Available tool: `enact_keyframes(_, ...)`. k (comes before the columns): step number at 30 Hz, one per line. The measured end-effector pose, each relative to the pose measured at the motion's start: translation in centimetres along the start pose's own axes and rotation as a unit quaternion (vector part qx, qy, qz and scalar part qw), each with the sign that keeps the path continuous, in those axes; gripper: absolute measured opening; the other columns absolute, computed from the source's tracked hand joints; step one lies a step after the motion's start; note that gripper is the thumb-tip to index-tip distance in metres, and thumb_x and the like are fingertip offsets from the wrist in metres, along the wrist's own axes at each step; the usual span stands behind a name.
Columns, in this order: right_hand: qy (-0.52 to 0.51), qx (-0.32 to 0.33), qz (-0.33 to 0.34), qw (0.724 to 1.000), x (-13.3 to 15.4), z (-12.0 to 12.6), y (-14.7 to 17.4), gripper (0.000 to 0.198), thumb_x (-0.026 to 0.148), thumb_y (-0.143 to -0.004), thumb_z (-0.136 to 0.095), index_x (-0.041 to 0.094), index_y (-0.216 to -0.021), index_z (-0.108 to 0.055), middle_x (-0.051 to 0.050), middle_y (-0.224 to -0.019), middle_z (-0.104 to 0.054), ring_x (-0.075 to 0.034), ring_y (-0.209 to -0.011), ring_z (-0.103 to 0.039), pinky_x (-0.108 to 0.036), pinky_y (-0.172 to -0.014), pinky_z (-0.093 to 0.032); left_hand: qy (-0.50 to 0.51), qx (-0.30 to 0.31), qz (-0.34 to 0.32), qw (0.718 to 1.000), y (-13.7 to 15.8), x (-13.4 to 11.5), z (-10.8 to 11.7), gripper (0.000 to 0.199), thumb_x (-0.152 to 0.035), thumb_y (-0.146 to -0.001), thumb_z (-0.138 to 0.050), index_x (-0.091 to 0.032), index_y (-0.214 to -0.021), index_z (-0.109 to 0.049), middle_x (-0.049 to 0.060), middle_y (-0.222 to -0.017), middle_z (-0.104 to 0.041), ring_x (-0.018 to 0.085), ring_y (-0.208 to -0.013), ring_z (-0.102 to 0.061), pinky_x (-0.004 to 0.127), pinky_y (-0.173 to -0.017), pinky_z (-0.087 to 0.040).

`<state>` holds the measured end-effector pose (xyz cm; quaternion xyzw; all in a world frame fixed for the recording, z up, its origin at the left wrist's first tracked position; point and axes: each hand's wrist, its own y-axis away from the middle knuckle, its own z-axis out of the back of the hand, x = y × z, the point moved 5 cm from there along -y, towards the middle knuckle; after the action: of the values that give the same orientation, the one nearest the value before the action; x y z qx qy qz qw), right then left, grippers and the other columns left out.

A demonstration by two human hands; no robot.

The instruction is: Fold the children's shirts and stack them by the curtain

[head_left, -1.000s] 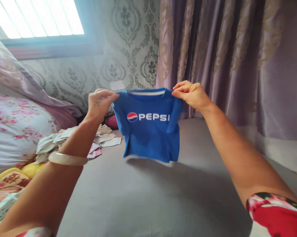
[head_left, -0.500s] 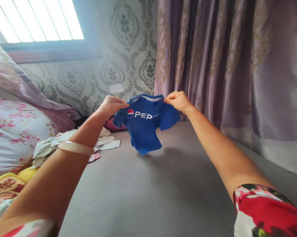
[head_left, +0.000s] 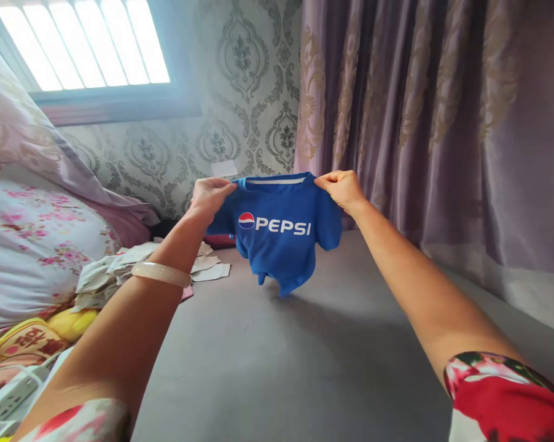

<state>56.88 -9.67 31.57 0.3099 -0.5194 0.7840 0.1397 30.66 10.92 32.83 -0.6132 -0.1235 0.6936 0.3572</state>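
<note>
A small blue T-shirt (head_left: 281, 252) with a round red, white and blue logo and the word PEPSI hangs between my two hands, its front facing me. My left hand (head_left: 212, 195) pinches the shoulder at the left of the collar, and a pale bangle (head_left: 161, 273) circles that forearm. At the other shoulder, the fingers of my right hand (head_left: 340, 189) are closed on the cloth. The shirt's lower hem droops unevenly just over the grey bed surface (head_left: 277, 368); whether it touches is hard to tell.
Left of the bed surface lie a pile of pale cloths (head_left: 115, 267), a floral pillow (head_left: 51, 245), a yellow plush item (head_left: 72, 322) and a white power strip (head_left: 14, 393). Purple curtains (head_left: 397, 110) hang at the right, and a patterned wall (head_left: 244, 80) stands behind.
The shirt has spread flatter between my hands, so the whole word on its front now shows. My hands are slightly farther apart. The view has shifted a little to the left.
</note>
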Motion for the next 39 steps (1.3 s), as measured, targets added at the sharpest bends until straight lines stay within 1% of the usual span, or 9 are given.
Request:
enact_keyframes(4, 0.009, -0.014, -0.006, 1.0, -0.3, -0.4, 0.0, 0.029, 0.043, -0.074, -0.07, 0.015, -0.078, -0.076, -0.001, -0.069, -0.071, -0.017, -0.067, -0.063, -0.028, -0.068, -0.046, -0.004, -0.001, 0.042, 0.999, 0.2, 0.5, -0.7, 0.022, -0.033, -0.065, -0.073, -0.015, -0.075, -0.068, -0.001, -0.055, -0.057, 0.012, -0.055, -0.051, 0.024, -0.054, -0.043)
enact_keyframes(11, 0.074, -0.026, -0.002, 0.997, 0.1, -1.4, 0.2, 0.025, 0.034, -0.084, -0.058, 0.014, -0.083, -0.073, 0.001, -0.062, -0.063, -0.016, -0.064, -0.058, -0.029, -0.067, -0.044, -0.088, -0.036, 0.011, 0.995, -0.3, 1.2, -1.7, 0.018, -0.028, -0.076, -0.058, -0.015, -0.083, -0.069, 0.002, -0.072, -0.064, 0.016, -0.073, -0.06, 0.027, -0.073, -0.049)
enact_keyframes(16, 0.112, -0.097, 0.1, 0.984, 2.3, -0.5, 0.3, 0.033, 0.04, -0.093, -0.047, 0.016, -0.089, -0.071, -0.006, -0.085, -0.069, -0.019, -0.084, -0.061, -0.031, -0.079, -0.045, -0.162, -0.117, -0.104, 0.974, 1.0, -2.0, -0.9, 0.023, -0.029, -0.085, -0.051, -0.018, -0.093, -0.069, 0.005, -0.093, -0.066, 0.019, -0.097, -0.059, 0.033, -0.093, -0.045)
enact_keyframes(19, 0.15, -0.036, 0.121, 0.981, 2.7, -0.8, 0.3, 0.033, 0.043, -0.092, -0.05, 0.018, -0.087, -0.072, -0.006, -0.086, -0.07, -0.02, -0.086, -0.062, -0.031, -0.08, -0.046, -0.242, -0.045, -0.109, 0.963, 1.4, -3.1, -1.1, 0.021, -0.03, -0.084, -0.055, -0.019, -0.091, -0.071, 0.006, -0.096, -0.067, 0.023, -0.102, -0.059, 0.041, -0.099, -0.04)
enact_keyframes(21, 0.164, 0.004, 0.108, 0.98, 2.5, -1.0, 0.4, 0.032, 0.042, -0.091, -0.053, 0.017, -0.085, -0.072, -0.005, -0.083, -0.07, -0.02, -0.083, -0.063, -0.031, -0.077, -0.046, -0.281, -0.024, -0.067, 0.957, 1.4, -2.9, -0.9, 0.02, -0.031, -0.083, -0.056, -0.019, -0.09, -0.072, 0.007, -0.096, -0.068, 0.025, -0.101, -0.06, 0.045, -0.099, -0.039)
enact_keyframes(23, 0.166, -0.015, 0.097, 0.981, 2.3, -0.6, 0.5, 0.03, 0.039, -0.091, -0.053, 0.017, -0.087, -0.073, -0.005, -0.084, -0.071, -0.02, -0.083, -0.063, -0.031, -0.076, -0.045, -0.286, -0.047, -0.042, 0.956, 1.4, -2.4, -0.5, 0.023, -0.032, -0.085, -0.054, -0.02, -0.095, -0.071, 0.007, -0.099, -0.069, 0.024, -0.101, -0.06, 0.044, -0.097, -0.04)
enact_keyframes(29, 0.189, -0.049, 0.063, 0.979, 2.5, -0.5, 0.5, 0.027, 0.034, -0.092, -0.05, 0.018, -0.089, -0.071, -0.005, -0.079, -0.069, -0.02, -0.076, -0.061, -0.031, -0.07, -0.044, -0.269, -0.041, -0.024, 0.962, 1.5, -1.8, -0.8, 0.024, -0.031, -0.088, -0.047, -0.021, -0.098, -0.067, 0.005, -0.099, -0.069, 0.021, -0.098, -0.06, 0.038, -0.091, -0.043)
enact_keyframes(35, 0.258, -0.087, 0.074, 0.959, 3.7, -1.1, 2.1, 0.033, 0.03, -0.099, -0.035, 0.019, -0.095, -0.066, -0.011, -0.096, -0.065, -0.022, -0.086, -0.057, -0.032, -0.073, -0.042, -0.245, -0.071, -0.016, 0.967, 2.7, -2.4, -1.1, 0.022, -0.024, -0.09, -0.042, -0.021, -0.096, -0.064, 0.008, -0.099, -0.068, 0.023, -0.098, -0.061, 0.037, -0.087, -0.047)
enact_keyframes(39, 0.299, -0.073, 0.077, 0.948, 5.0, -1.0, 4.2, 0.034, 0.032, -0.101, -0.031, 0.019, -0.104, -0.062, -0.011, -0.106, -0.06, -0.022, -0.084, -0.056, -0.031, -0.066, -0.039, -0.233, -0.111, -0.044, 0.965, 4.4, -2.8, -0.6, 0.024, -0.021, -0.092, -0.038, -0.019, -0.098, -0.062, 0.011, -0.099, -0.067, 0.025, -0.098, -0.062, 0.038, -0.088, -0.048)
